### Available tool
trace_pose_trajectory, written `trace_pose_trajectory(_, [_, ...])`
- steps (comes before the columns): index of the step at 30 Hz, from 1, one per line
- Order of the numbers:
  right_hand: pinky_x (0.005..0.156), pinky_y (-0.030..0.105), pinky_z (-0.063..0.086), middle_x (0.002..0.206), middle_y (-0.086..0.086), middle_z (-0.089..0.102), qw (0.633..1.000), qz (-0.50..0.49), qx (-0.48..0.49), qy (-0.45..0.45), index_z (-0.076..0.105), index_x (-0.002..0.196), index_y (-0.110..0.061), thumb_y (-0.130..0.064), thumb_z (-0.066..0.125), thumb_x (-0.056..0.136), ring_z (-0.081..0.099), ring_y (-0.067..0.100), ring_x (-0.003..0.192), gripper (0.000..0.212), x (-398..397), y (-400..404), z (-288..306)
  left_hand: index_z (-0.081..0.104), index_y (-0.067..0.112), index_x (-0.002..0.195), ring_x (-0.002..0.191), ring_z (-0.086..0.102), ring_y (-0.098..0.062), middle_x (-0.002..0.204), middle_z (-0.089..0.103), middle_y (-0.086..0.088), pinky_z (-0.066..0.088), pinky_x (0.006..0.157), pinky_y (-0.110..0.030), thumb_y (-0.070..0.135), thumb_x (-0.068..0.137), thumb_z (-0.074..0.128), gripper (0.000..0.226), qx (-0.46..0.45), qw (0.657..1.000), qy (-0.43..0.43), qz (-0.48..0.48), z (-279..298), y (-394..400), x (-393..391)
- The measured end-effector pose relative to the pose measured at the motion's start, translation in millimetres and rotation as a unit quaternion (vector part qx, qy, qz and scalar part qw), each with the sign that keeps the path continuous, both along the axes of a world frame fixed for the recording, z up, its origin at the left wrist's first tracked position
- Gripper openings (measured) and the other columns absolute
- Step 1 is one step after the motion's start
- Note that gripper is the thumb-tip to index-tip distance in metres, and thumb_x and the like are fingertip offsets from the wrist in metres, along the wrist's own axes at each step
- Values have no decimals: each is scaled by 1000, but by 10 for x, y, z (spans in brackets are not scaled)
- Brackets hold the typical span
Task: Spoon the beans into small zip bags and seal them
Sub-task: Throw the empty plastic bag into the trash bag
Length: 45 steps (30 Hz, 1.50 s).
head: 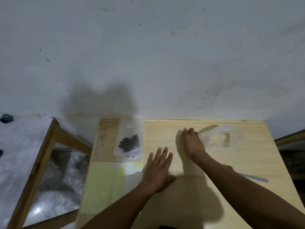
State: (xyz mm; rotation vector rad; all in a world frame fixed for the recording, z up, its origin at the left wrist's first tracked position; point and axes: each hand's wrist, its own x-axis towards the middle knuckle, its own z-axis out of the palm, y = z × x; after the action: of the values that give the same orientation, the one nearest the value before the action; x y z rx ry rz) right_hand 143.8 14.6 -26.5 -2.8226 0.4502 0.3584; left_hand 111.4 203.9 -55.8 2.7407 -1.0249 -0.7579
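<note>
Left hand [158, 169] flat on table [214, 204], right hand [192, 142] curled, grip unclear, one zip bag [129, 139] of beans [129, 142]

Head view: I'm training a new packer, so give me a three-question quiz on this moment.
1. True or false: the left hand lies flat on the table.
2. What is in the zip bag?
3. The right hand is: A) left of the clear container, B) on the zip bag, C) off the table.

Key: 1 true; 2 dark beans; 3 A.
</note>
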Motion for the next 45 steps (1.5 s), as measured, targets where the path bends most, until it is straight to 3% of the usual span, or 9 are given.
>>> trace_pose_trajectory(5, [95,35,43,126,14,52,999,35,10,-7,50,129,-2,-2,34,98,49,28,112,35,-64,-58,-38,-11,27,153,143,-30,-21,157,-28,2,-12,119,-48,61,90,44,90,22,999,25,14,79,-57,-24])
trace_pose_trajectory(9, [74,12,40,93,-1,63,968,-70,230,-75,68,97,-7,-2,52,91,60,16,89,18,-292,97,102,-12,27,153,144,-29,-21,157,-29,3,-11,119,-47,60,92,41,87,37,999,17,6,85,-42,-7])
trace_pose_trajectory(16, [63,22,49,70,8,64,567,-403,715,-64,73,90,0,1,43,95,59,13,62,30,-960,182,363,-12,29,153,145,-27,-20,157,-29,4,-9,120,-47,63,92,41,87,38,999,19,10,50,-43,-9])
trace_pose_trajectory(18, [62,22,48,74,9,61,507,-427,745,-68,67,92,3,-2,43,95,56,16,64,25,-1140,102,361,-11,29,153,145,-25,-20,157,-28,4,-7,120,-47,64,91,41,88,40,999,16,9,40,-44,0])
trace_pose_trajectory(20, [63,23,46,73,8,59,543,-417,725,-77,65,92,0,-6,48,95,54,16,65,18,-1312,5,334,-10,29,153,146,-24,-21,158,-27,4,-6,119,-48,65,90,40,88,41,999,9,6,17,-41,4])
trace_pose_trajectory(27, [63,28,45,68,-7,66,820,-390,399,-125,66,75,-15,5,49,87,55,15,63,28,-1964,-630,235,-5,27,154,148,-18,-24,160,-22,1,-1,118,-50,65,90,41,87,38,999,-13,11,2,-73,-13])
trace_pose_trajectory(30, [54,22,42,77,1,69,842,-431,311,-94,67,89,-12,-10,48,92,62,18,69,19,-2220,-851,173,-2,26,154,149,-15,-25,161,-18,0,3,118,-50,63,90,45,87,37,999,-20,21,19,-104,-42])
trace_pose_trajectory(35, [78,27,48,97,3,69,879,-388,268,-71,65,106,-10,-17,70,85,64,17,93,23,-2402,-899,-13,1,22,154,149,-12,-27,162,-14,-1,7,119,-52,53,92,51,86,38,998,-4,57,58,-185,-123])
trace_pose_trajectory(45, [73,28,39,85,-1,49,948,-250,186,-66,61,81,-14,-6,51,91,53,20,83,17,-2356,-650,-98,6,18,154,149,-12,-31,162,-11,-7,2,119,-50,45,98,43,72,-8,995,-8,103,33,-233,-583])
